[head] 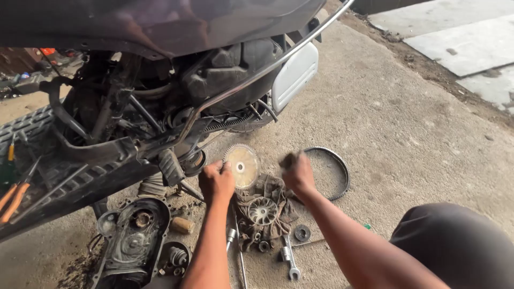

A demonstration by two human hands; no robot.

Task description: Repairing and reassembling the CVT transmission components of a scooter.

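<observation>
The left hand [216, 181] is clamped on the edge of a toothed pulley disc [242, 166], held upright above a dirty rag [267, 211] on the concrete floor [407, 139]; the right hand [297, 172] is closed on a small blurred brush-like thing [288, 159] just beside the disc; a drive belt [334, 171] lies behind, a spanner [289, 259] nearer the person.

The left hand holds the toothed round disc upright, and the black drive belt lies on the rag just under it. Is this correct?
Not quite. The head view shows the left hand holding the toothed disc, but the black drive belt lies on the bare concrete floor, to the right of the rag.
</observation>
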